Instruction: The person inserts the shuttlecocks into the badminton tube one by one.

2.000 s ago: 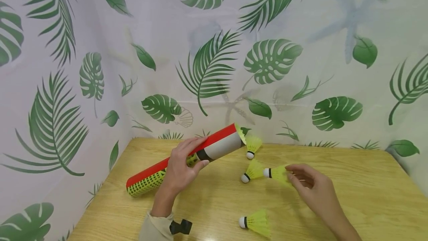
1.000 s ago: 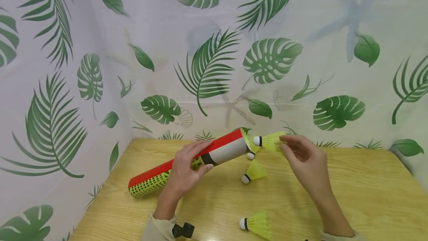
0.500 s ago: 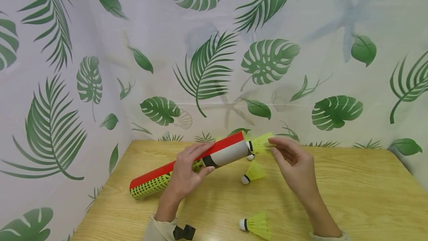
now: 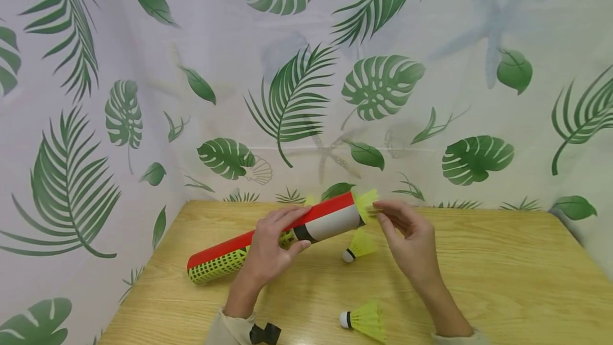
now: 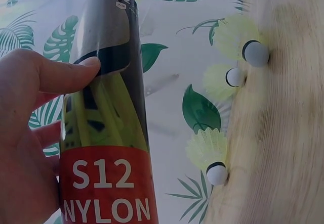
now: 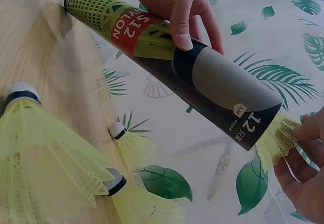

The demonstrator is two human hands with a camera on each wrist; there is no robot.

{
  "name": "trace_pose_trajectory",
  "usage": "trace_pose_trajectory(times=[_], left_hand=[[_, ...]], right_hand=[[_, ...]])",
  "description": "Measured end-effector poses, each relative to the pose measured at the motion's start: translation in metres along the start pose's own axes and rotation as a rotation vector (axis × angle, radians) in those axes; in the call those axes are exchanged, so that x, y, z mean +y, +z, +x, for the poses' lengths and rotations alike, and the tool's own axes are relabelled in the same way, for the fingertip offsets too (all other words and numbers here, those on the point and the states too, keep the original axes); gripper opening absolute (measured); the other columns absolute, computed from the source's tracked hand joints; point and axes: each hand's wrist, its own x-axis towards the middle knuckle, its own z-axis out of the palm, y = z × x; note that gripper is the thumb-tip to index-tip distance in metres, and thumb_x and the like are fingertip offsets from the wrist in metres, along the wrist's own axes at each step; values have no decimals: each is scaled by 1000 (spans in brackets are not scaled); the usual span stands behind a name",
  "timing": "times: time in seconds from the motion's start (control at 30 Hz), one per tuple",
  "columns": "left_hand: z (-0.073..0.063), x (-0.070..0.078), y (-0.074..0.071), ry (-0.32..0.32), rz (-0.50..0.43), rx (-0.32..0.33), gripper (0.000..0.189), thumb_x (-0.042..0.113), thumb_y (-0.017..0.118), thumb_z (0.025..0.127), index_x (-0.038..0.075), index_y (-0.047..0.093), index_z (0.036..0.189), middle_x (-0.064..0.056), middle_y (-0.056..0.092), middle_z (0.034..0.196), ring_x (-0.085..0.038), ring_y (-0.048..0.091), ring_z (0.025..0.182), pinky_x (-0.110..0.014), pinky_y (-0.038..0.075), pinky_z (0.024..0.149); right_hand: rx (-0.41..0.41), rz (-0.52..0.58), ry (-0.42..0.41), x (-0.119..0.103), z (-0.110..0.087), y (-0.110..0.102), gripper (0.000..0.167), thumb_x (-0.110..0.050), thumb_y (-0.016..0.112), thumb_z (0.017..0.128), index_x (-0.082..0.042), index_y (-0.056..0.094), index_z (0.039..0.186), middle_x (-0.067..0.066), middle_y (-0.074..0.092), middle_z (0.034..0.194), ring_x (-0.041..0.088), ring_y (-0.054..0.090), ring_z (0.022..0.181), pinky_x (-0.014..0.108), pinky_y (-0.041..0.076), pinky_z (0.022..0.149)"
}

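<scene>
We see a translucent yellow shuttlecock (image 4: 367, 204) at the right-hand mouth of a red, grey and black cylindrical tube (image 4: 335, 220), its skirt projecting and its cork end hidden. The bare right hand (image 4: 409, 238), just right of the mouth, pinches the skirt rim between thumb and fingers. The bare left hand (image 4: 270, 249) is clamped around the tube's middle, thumb on the near side; we note the tube's tilt, mouth raised to the right. Below the mouth, well apart from both hands, a second yellow shuttlecock (image 4: 361, 245) rests on the pale wood-grain tabletop (image 4: 503, 276); a third yellow shuttlecock (image 4: 366, 321) lies nearer us. The right wrist view shows a fourth yellow shuttlecock (image 6: 134, 143), which the tube blocks in the head view. Beyond the far edge we see a white leaf-printed sheet (image 4: 297, 169).
</scene>
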Motion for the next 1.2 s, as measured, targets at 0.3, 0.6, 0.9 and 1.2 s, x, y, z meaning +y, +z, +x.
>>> trace_pose_trajectory(times=[0.3, 0.6, 0.9, 1.2], left_hand=[[0, 3, 3, 3, 11, -10, 63, 16, 87, 83, 25, 64, 141, 3, 64, 136, -22, 59, 124, -50, 49, 101], [-1, 5, 4, -14, 18, -13, 64, 18, 86, 84, 28, 63, 142, 3, 63, 137, -23, 58, 125, -57, 45, 101], [-1, 5, 4, -28, 16, -22, 65, 17, 86, 84, 28, 63, 143, 3, 63, 137, -23, 57, 126, -60, 41, 103], [-1, 5, 4, -23, 18, -23, 65, 16, 86, 84, 29, 62, 143, 1, 63, 138, -24, 56, 127, -60, 41, 105]], right_hand=[[-38, -10, 20, -1, -4, 5, 22, 9, 66, 95, 0, 72, 114, 13, 73, 111, 7, 69, 101, 20, 53, 90], [-58, 62, 36, -3, -5, 8, 20, 10, 64, 95, 3, 71, 113, 15, 72, 110, 8, 70, 101, 22, 55, 89], [-99, 68, 47, -2, -5, 10, 20, 7, 62, 98, 2, 69, 116, 13, 70, 114, 9, 70, 103, 23, 56, 87], [-169, 139, 58, 0, -5, 9, 19, 7, 54, 102, 6, 60, 120, 24, 67, 120, 10, 68, 113, 24, 53, 93]])
